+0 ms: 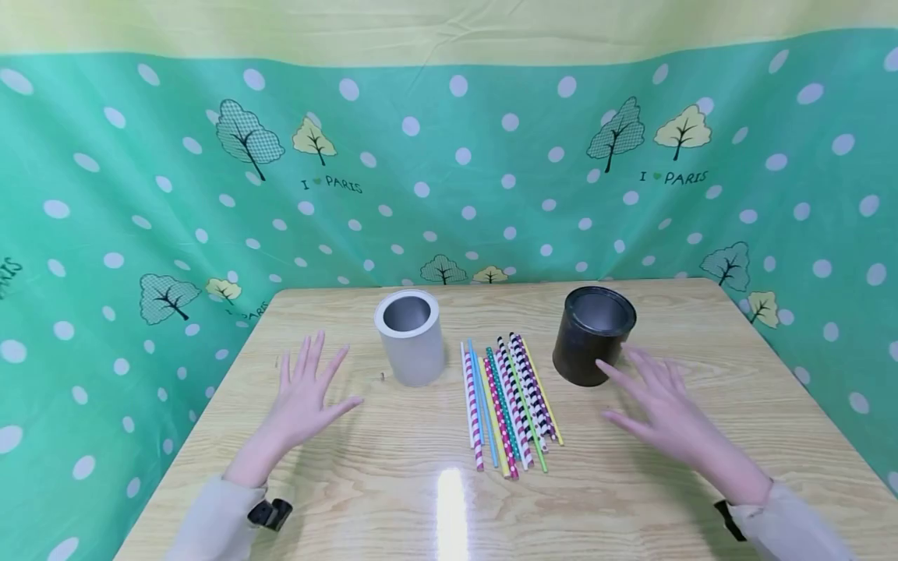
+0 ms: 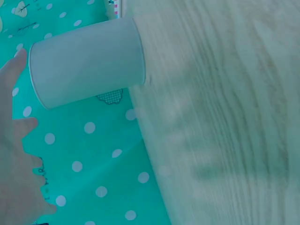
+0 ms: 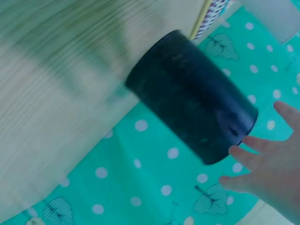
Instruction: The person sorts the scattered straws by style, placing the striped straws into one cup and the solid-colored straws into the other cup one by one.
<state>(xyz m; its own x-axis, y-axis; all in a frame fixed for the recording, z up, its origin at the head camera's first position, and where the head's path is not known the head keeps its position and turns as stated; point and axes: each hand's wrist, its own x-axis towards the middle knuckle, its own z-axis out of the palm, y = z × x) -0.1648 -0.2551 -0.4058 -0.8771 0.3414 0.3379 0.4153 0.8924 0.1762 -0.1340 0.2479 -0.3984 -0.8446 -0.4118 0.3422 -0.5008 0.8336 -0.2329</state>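
Observation:
Fingers spread, my left hand hovers over the table left of a light grey can, which stands upright with its mouth up. My right hand, fingers also spread and holding nothing, is beside a black can; in the head view its fingertips overlap the can's lower right edge, and I cannot tell whether they touch. Between the cans lies a bunch of patterned paper straws, striped, dotted and plain. The left wrist view shows the grey can near the thumb; the right wrist view shows the black can.
The wooden table carries everything, with a bright light reflection near its front. A green dotted curtain hangs behind and along both sides. A small dark speck lies left of the grey can's base.

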